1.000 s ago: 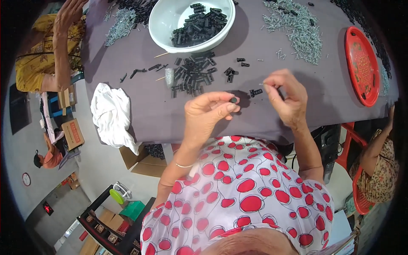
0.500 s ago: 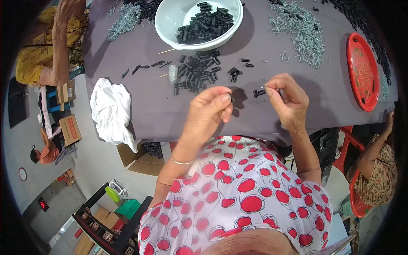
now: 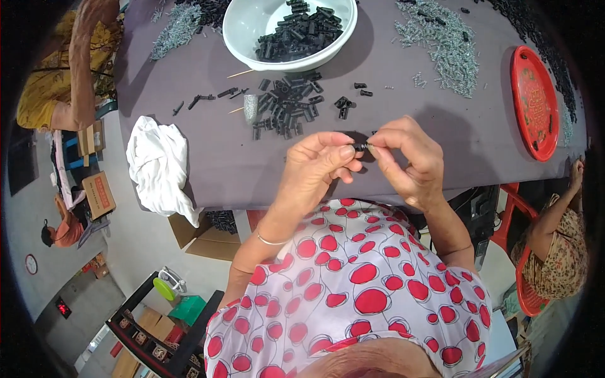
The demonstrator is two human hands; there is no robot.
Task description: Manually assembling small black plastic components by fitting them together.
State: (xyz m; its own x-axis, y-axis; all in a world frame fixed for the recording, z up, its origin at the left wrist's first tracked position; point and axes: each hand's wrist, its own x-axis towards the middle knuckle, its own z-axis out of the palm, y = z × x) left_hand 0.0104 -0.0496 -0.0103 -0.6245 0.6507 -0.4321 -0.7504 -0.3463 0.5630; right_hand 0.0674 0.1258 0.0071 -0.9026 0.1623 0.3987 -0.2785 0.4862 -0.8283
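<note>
Over the near part of the table, my two hands meet fingertip to fingertip. My left hand is closed, pinching a small black plastic part between thumb and fingers. At that part's right end, my right hand pinches a tiny metal spring; exactly how far it sits in the part is too small to tell. Another black piece shows partly behind the right fingers. Beyond my hands lies a loose pile of black tubular parts, with a few strays to its right.
A white bowl of black parts stands behind the pile, beside a grey cylinder. Spring heaps lie far right and far left. A red tray is at right, a white cloth at left. Other people sit on both sides.
My right hand has moved left with the spring, bringing it to the black part in my left hand. The left hand has shifted slightly right. The view has shifted a little.
</note>
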